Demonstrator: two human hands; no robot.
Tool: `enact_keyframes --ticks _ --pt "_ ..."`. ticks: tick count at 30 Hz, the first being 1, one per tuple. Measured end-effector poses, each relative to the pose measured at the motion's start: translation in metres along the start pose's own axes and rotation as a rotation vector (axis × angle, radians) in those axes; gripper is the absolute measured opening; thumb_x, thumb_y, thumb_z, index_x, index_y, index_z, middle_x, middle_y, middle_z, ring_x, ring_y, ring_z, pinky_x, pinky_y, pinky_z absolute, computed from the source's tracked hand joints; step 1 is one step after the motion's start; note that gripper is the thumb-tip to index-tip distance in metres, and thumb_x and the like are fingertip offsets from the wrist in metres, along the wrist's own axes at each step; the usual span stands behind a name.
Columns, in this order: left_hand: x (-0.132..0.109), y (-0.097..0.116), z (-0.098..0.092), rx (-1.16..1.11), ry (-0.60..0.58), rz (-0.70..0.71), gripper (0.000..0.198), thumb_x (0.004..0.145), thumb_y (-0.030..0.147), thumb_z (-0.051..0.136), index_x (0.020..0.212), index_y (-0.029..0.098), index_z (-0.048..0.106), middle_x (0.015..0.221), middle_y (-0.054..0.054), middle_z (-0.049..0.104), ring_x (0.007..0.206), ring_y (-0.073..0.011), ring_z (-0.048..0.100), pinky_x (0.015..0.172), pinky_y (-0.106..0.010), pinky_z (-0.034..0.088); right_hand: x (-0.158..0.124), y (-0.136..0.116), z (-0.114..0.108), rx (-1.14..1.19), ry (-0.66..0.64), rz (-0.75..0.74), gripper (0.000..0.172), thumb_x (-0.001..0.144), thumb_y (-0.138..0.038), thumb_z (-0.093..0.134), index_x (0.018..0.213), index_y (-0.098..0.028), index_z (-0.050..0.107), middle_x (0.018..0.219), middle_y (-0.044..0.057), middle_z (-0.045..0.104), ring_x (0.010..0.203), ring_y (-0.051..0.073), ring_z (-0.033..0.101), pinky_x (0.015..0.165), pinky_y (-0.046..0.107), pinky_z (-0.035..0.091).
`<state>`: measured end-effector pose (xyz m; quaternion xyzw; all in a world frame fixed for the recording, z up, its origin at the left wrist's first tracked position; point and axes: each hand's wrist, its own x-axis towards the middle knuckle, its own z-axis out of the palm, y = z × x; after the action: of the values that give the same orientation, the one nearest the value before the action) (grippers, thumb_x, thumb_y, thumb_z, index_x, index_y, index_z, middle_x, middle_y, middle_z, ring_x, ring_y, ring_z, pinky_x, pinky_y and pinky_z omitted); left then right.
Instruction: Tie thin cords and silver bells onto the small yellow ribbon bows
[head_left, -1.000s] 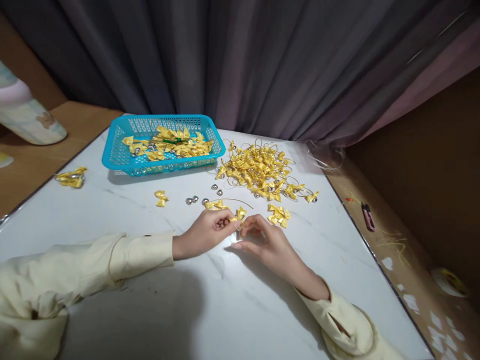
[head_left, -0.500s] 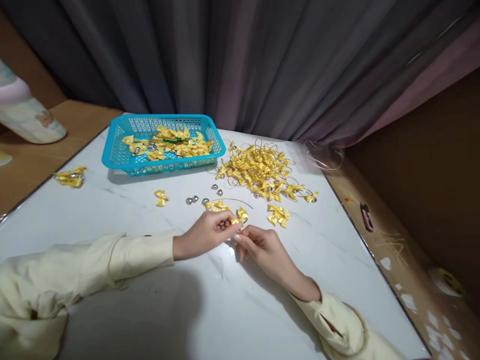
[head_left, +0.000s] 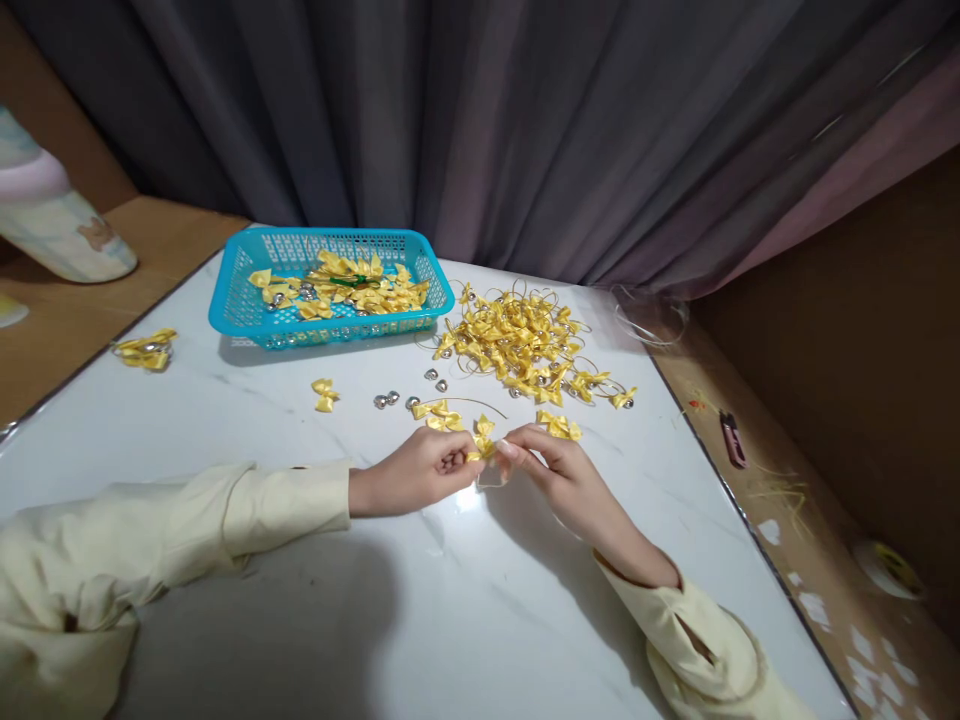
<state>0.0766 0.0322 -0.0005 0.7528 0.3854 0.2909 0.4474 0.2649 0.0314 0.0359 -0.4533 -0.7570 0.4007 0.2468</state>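
My left hand (head_left: 427, 465) is closed, with thumb and fingertips pinching a small yellow ribbon bow (head_left: 484, 434) above the white table. Close on its right, my right hand (head_left: 555, 470) pinches a thin cord (head_left: 491, 486), which hangs in a small loop below the bow between both hands. The exact grip at the right fingertips is partly hidden. Just beyond the hands lie loose yellow bows (head_left: 439, 414), a thin gold cord (head_left: 480, 403) and several silver heart-shaped beads (head_left: 381, 401).
A blue plastic basket (head_left: 225, 312) with bows and silver pieces stands at the back. Right of it spreads a pile of corded bows (head_left: 517, 335). A pink cutter (head_left: 733, 440) lies past the table's right edge. A tumbler (head_left: 67, 225) stands at left, with a dark curtain (head_left: 480, 120) behind.
My right hand has moved a little right and up, away from the left. A cord loop now shows between them. My left hand keeps its pinch on the bow, nearly unmoved.
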Motion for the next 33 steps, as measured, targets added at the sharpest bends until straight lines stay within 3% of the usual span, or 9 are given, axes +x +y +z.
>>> enact_keyframes --ticks 3,8,16,25,33 --pt "0.0 0.0 0.0 0.035 -0.046 0.038 0.026 0.081 0.024 0.047 0.059 0.017 0.036 0.051 0.008 0.031 0.047 -0.006 0.03 0.047 -0.02 0.026 0.006 0.001 0.003 -0.171 -0.01 -0.118 0.032 0.091 -0.024 0.046 0.061 -0.016 0.051 0.063 0.001 0.054 0.068 0.014 0.049 0.07 0.027 0.033" --pt "-0.001 0.0 0.0 0.047 -0.105 0.078 0.025 0.081 0.022 0.046 0.058 0.017 0.038 0.05 0.008 0.03 0.046 -0.0056 0.03 0.047 -0.019 0.025 0.014 0.005 0.008 -0.375 -0.001 -0.254 0.024 0.089 -0.009 0.041 0.069 -0.015 0.052 0.064 0.0 0.054 0.067 0.013 0.046 0.071 0.029 0.025" --pt "-0.002 0.003 -0.004 0.018 -0.157 0.1 0.021 0.082 0.023 0.048 0.063 0.015 0.05 0.049 0.008 0.032 0.045 -0.0057 0.031 0.046 -0.019 0.026 0.016 0.014 0.01 -0.429 -0.014 -0.252 0.024 0.085 -0.003 0.04 0.071 -0.015 0.055 0.063 -0.001 0.055 0.068 0.013 0.045 0.076 0.031 0.022" --pt "-0.003 0.005 -0.004 0.023 -0.084 0.086 0.022 0.081 0.021 0.047 0.061 0.017 0.042 0.05 0.008 0.03 0.046 -0.006 0.028 0.046 -0.019 0.025 -0.007 0.012 0.003 -0.604 0.111 -0.311 0.022 0.08 -0.003 0.04 0.064 -0.015 0.05 0.054 0.0 0.047 0.063 0.014 0.042 0.072 0.031 0.023" --pt "-0.001 0.001 0.003 0.086 -0.012 0.118 0.025 0.078 0.015 0.047 0.058 0.018 0.031 0.051 0.008 0.031 0.046 -0.0062 0.03 0.047 -0.019 0.024 -0.028 0.0 0.008 -0.618 0.068 -0.445 0.021 0.063 0.003 0.038 0.064 -0.016 0.048 0.051 -0.001 0.046 0.062 0.014 0.037 0.07 0.031 0.023"
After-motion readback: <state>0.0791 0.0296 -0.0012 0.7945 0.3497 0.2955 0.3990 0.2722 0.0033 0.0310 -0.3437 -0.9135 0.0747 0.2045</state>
